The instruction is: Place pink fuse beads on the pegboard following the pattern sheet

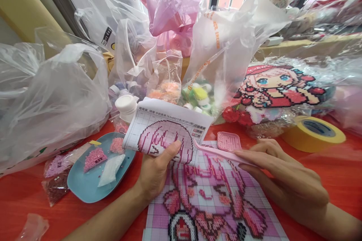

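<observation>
My left hand point(158, 171) grips a folded paper pattern point(166, 131) printed with a pink character on a grid, its thumb on the front. Between the fingers of my right hand point(288, 180) are pink tweezers point(220, 152), whose curved tip is at the paper's right edge. Below both hands lies a pegboard point(209, 196) bearing a pink and brown bead picture of a smiling face. Just behind the board is a small pink tray point(229, 141). A blue plate point(85, 184) with bags of pink and white beads sits left of my left hand.
Bead bags point(56, 186) lie left of the plate. Behind stand plastic bags point(70, 90), white-lidded jars point(126, 105) and a pink bag point(172, 3). At the right are a yellow tape roll point(294, 135) and a finished bead picture point(283, 86) of a blue-eyed character.
</observation>
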`<action>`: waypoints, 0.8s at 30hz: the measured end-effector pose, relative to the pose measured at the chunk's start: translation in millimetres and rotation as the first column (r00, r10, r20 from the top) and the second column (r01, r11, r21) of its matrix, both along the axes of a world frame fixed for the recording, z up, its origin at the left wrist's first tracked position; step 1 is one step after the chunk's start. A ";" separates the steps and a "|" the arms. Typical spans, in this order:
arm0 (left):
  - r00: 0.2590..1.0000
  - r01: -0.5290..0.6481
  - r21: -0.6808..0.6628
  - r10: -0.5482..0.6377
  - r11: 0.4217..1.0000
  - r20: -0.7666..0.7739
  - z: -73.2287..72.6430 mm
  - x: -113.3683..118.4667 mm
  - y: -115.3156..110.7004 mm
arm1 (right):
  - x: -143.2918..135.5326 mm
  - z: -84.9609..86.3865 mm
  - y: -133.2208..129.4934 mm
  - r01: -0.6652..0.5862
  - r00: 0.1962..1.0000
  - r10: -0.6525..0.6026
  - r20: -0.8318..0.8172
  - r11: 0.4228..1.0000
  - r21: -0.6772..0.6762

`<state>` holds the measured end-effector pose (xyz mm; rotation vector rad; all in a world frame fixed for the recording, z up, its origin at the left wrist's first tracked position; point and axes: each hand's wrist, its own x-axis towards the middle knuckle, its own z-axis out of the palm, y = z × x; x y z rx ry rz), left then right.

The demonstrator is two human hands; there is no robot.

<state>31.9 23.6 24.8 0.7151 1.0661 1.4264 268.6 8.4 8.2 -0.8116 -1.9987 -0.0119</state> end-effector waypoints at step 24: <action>1.000 0.009 0.006 -0.009 1.000 0.006 -0.6 -0.5 0.4 | 6.3 -8.0 1.2 0.136 0.986 -0.138 -0.099 0.990 -0.031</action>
